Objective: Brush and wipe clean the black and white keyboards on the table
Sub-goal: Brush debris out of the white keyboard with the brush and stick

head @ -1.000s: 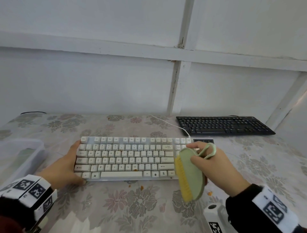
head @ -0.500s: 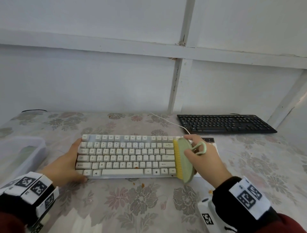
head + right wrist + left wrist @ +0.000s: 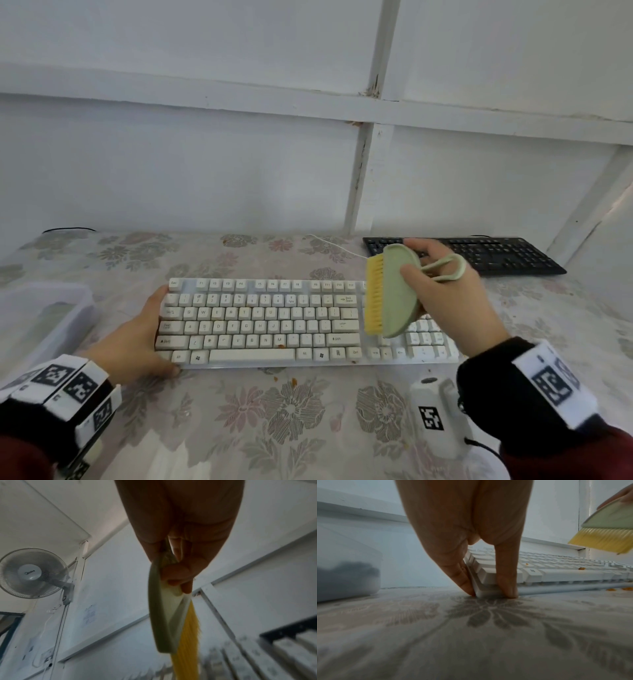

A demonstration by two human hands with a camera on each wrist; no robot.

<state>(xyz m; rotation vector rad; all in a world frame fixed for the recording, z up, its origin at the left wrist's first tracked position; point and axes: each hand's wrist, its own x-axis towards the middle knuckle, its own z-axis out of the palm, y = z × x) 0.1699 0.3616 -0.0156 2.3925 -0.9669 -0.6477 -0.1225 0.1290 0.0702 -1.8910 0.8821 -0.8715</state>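
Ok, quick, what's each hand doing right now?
Left hand: grips the white keyboard at its left end.
Right hand: holds the green brush, raised above the keys.

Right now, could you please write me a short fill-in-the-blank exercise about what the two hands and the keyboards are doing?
1. The right hand holds a green brush with ____ bristles.
2. The left hand steadies the ____ keyboard at its left end.
3. The black keyboard lies ____ the person than the white one.
4. Small ____ crumbs sit on the keys.

Missing words: yellow; white; farther from; orange
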